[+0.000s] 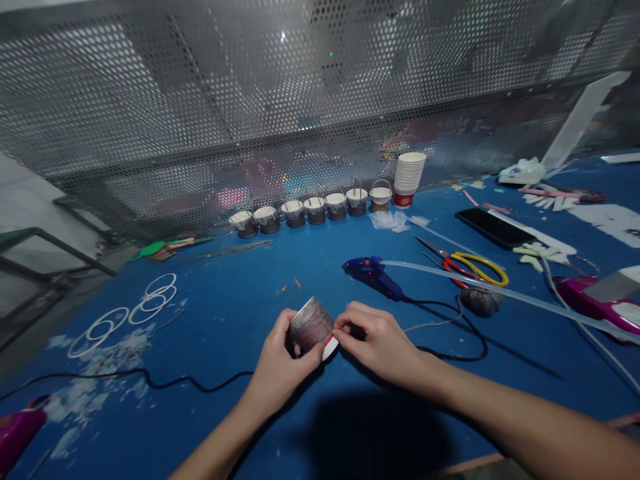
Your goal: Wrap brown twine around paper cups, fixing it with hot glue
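The left hand (pixel 280 363) curved round a small cup (pixel 313 325) wound with grey-brown strands, thumb on the near side and fingers behind, a hold that seemed meant to keep it steady and tilted so that its red-and-white end faced the other hand. The right hand (pixel 373 333) had thumb and forefinger pinched together at that end; whether a strand lay between them was too small to tell. The cup was just above the blue table (pixel 220 293), near its front edge, between the two hands. A grey strand (pixel 440 325) ran from a dark ball of yarn (pixel 480 301) towards the right wrist, the ball probably lying on that side so it could feed without crossing the work. Beyond the right hand, a blue glue gun (pixel 373 275) and open-handled scissors (pixel 470 267) lay within easy reach. Farther back, a row of wrapped cups (pixel 315 211) stood against the perforated screen (pixel 200 120), apparently out of the way, beside a stack of paper cups (pixel 410 175)
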`<move>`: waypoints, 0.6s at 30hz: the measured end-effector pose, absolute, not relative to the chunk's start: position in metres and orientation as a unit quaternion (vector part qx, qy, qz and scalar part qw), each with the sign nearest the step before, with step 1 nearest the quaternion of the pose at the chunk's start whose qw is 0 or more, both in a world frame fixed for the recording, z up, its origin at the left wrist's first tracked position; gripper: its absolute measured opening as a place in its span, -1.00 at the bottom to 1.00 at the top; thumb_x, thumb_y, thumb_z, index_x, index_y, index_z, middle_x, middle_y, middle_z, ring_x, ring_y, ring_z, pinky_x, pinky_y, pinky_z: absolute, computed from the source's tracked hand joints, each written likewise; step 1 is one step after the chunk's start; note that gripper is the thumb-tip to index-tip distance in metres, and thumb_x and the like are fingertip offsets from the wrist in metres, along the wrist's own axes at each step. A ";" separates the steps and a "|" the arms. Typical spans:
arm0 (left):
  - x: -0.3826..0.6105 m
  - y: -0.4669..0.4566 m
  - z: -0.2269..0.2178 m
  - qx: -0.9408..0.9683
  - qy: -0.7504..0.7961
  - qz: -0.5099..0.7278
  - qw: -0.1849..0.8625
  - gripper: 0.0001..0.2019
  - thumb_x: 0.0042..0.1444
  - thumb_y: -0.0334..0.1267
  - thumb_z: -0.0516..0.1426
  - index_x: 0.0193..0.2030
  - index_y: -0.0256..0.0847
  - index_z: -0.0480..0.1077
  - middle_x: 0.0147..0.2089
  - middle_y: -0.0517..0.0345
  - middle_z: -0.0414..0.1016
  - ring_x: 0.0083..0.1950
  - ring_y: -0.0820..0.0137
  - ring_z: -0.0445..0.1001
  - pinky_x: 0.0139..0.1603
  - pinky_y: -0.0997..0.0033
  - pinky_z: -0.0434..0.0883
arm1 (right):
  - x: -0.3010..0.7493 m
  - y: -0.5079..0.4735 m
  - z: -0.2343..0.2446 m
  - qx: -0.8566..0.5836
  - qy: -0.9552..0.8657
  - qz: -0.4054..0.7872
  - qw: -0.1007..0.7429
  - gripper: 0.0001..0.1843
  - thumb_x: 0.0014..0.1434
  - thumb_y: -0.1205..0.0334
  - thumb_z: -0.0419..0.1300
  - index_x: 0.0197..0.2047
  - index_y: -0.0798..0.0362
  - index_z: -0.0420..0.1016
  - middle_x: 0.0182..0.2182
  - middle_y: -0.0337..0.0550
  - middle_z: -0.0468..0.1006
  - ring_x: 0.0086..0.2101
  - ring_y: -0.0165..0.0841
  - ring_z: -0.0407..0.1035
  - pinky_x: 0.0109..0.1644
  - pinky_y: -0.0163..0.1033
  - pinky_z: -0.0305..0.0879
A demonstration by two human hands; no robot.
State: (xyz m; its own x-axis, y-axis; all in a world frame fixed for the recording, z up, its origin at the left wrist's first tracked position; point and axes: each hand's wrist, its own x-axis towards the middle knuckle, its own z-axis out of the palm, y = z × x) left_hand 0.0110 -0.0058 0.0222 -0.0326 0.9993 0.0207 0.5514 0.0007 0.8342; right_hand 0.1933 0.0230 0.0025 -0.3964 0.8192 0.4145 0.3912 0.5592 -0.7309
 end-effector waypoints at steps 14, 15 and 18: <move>0.005 -0.004 0.021 0.669 0.553 0.393 0.304 -0.86 -0.04 -0.29 0.15 -0.36 -0.14 0.23 -0.41 0.32 0.21 -0.42 0.48 0.25 -0.39 0.46 0.26 | 0.193 0.025 0.007 -0.399 -0.757 0.336 0.394 -0.87 0.13 0.43 0.21 -0.42 0.07 0.49 -0.47 -0.27 0.44 -0.45 -0.45 0.31 -0.34 -0.34 0.19; 0.004 -0.004 0.020 0.671 0.548 0.396 0.305 -0.87 -0.03 -0.29 0.15 -0.36 -0.14 0.24 -0.40 0.31 0.22 -0.41 0.47 0.26 -0.38 0.46 0.26 | 0.193 0.026 0.007 -0.401 -0.752 0.344 0.394 -0.87 0.13 0.43 0.21 -0.43 0.07 0.49 -0.48 -0.28 0.43 -0.45 -0.45 0.31 -0.34 -0.34 0.18; 0.002 -0.003 0.020 0.674 0.541 0.401 0.304 -0.87 -0.03 -0.29 0.16 -0.36 -0.15 0.25 -0.39 0.29 0.23 -0.40 0.45 0.27 -0.36 0.44 0.26 | 0.193 0.027 0.009 -0.406 -0.741 0.367 0.390 -0.85 0.11 0.43 0.20 -0.46 0.06 0.48 -0.49 -0.29 0.43 -0.46 -0.45 0.28 -0.34 -0.34 0.17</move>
State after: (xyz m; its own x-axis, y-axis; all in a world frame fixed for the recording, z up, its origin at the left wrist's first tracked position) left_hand 0.0018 -0.0030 0.0198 0.0925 0.9730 0.2114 0.4849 -0.2295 0.8439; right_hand 0.1931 0.0266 0.0085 -0.3664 0.8874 0.2797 0.3161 0.4014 -0.8596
